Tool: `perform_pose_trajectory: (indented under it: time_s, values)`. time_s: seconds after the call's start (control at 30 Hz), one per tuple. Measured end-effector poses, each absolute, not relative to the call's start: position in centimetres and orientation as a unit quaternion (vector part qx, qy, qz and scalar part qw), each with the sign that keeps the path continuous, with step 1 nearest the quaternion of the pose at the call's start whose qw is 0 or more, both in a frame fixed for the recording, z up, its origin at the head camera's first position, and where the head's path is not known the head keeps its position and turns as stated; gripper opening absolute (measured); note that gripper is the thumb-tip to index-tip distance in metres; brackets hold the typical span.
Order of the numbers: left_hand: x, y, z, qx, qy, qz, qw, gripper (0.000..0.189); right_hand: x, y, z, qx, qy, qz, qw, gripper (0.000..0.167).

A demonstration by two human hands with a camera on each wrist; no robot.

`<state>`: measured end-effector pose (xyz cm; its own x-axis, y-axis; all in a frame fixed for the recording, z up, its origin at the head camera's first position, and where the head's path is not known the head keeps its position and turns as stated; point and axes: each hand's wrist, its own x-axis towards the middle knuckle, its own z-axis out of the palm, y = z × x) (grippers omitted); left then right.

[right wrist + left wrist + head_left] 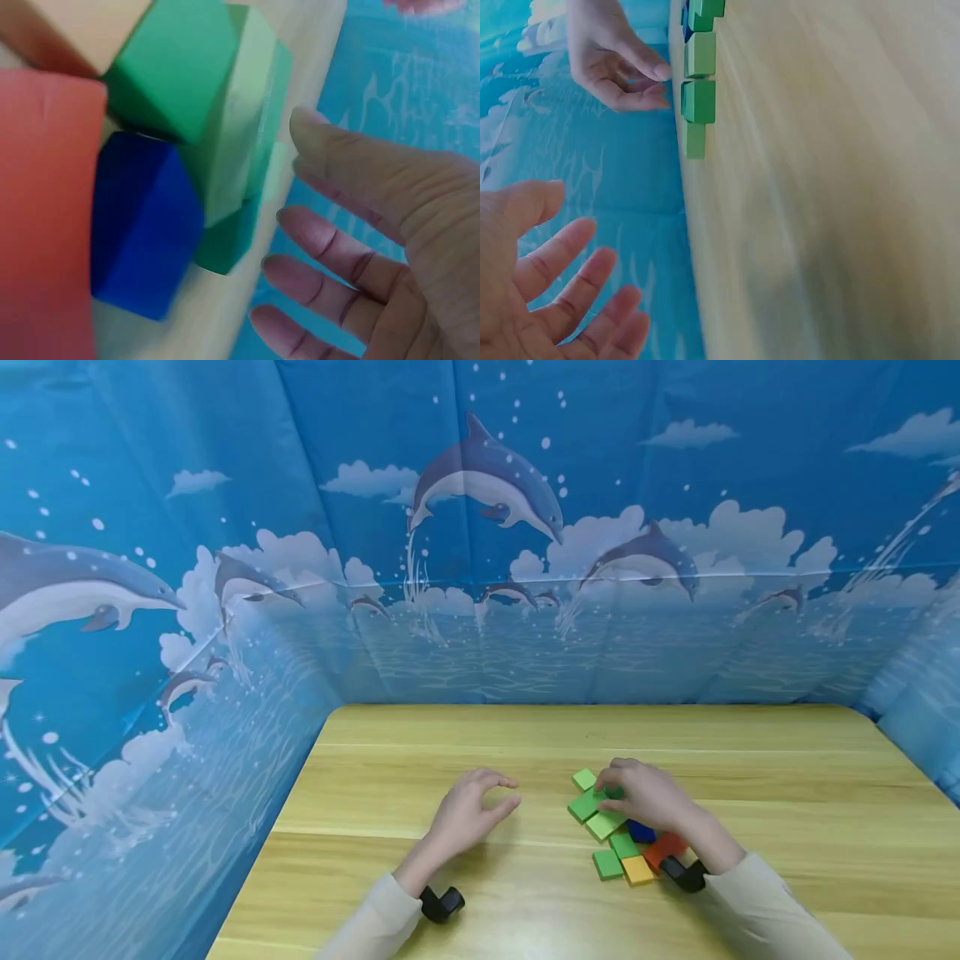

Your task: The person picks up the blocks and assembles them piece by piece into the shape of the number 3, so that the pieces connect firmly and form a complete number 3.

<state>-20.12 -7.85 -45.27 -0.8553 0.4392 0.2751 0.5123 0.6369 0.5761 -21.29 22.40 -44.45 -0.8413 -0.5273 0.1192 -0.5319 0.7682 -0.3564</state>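
Note:
My right hand hovers over a cluster of coloured blocks on the table, its fingers and thumb loosely bent. In the right wrist view nothing sits between them. Under or beside that hand lie a green block, a light green block and a dark green block partly hidden by the fingers. Closer to the wrist are a blue block and a red block. My left hand is held above the wood left of the cluster, fingers relaxed and apart, touching nothing.
A small light green block marks the cluster's far end; a green block and an orange block form its near end. The wooden table meets a blue dolphin-print curtain at its back and left sides.

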Motion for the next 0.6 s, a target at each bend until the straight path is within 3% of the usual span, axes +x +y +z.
perform_pose_trajectory:
  time_s: [0.37, 0.6]
  values:
    - [-19.8, -7.4, -47.3, -0.252, -0.861, -0.443, 0.003, 0.027, -23.6, 22.9, -45.7, 0.267, -0.908, 0.308, -0.096, 0.021]
    - [-19.6, -7.2, -48.5, -0.256, -0.860, -0.440, -0.031, 0.023, -24.2, 22.8, -46.2, 0.210, -0.896, 0.367, -0.138, 0.019]
